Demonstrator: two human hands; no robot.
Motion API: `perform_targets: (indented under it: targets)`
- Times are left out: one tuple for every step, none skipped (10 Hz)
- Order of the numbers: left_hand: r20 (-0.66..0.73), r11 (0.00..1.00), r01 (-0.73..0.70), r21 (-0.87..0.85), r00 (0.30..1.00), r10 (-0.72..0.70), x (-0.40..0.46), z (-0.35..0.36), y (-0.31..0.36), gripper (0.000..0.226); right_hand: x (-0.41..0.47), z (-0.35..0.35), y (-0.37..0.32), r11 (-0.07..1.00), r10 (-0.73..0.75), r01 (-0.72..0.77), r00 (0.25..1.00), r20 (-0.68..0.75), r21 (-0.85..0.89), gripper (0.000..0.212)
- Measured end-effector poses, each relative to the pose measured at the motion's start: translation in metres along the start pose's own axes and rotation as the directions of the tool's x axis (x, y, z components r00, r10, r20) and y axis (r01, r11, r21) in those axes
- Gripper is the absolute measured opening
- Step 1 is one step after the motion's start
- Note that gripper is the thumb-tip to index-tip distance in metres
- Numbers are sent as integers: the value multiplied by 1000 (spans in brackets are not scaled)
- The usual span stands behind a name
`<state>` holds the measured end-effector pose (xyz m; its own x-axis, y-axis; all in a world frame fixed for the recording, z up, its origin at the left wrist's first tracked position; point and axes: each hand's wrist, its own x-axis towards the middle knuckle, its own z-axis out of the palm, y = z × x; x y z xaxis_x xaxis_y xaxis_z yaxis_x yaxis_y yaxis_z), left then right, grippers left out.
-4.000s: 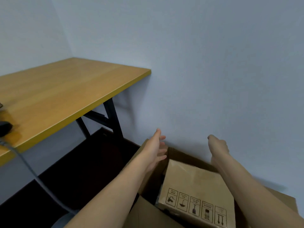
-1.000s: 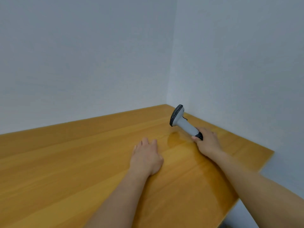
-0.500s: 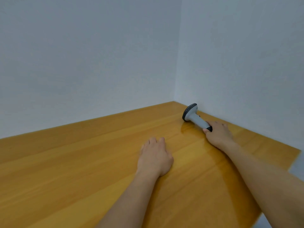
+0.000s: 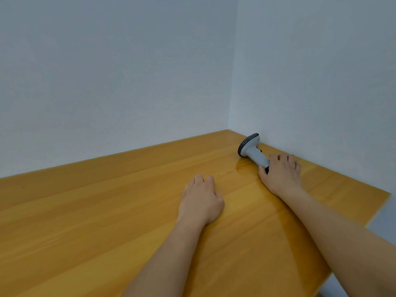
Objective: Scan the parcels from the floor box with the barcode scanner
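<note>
A grey barcode scanner [image 4: 252, 151] lies on the wooden table [image 4: 107, 211] near the right wall, its dark head pointing toward the corner. My right hand [image 4: 278, 174] covers the end of the handle, with the thumb on the near side and the fingers draped over the top. My left hand [image 4: 201, 200] rests palm down on the tabletop to the left of it, fingers loosely bent, holding nothing. The floor box and the parcels are out of view.
Pale walls meet in a corner [image 4: 232, 103] just behind the scanner. The table's right edge [image 4: 377, 211] runs diagonally close to my right forearm.
Four seconds ago both hands reached toward a parcel in the floor box. Over the last second the scanner has come down from a raised tilt to lie on the table by the wall.
</note>
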<state>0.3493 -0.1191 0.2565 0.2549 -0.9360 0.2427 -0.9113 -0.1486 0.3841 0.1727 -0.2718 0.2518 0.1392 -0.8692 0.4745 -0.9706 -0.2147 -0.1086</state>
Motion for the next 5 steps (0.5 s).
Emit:
perform_targets:
  targets:
    - [1, 997, 4, -80, 1000, -4, -2, -3, -3, 24, -11, -7, -4, 1000, -31, 31, 1000, 2, 3, 48]
    - [4, 974, 12, -226, 1000, -11, -5, -7, -5, 15, -28, -17, -7, 997, -78, 78, 997, 8, -4, 54]
    - [-21, 942, 20, -334, 999, -29, -12, -12, -7, 17, -44, -27, -10, 992, -124, 124, 992, 9, -15, 54]
    - [-3, 910, 64, -411, 997, -71, -23, -17, -10, 20, -59, -31, -10, 985, -168, 167, 986, -19, -35, 48]
    - [-3, 862, 88, -499, 995, -103, -41, -25, -10, 20, -72, -36, -11, 983, -171, 169, 985, -28, -66, 44]
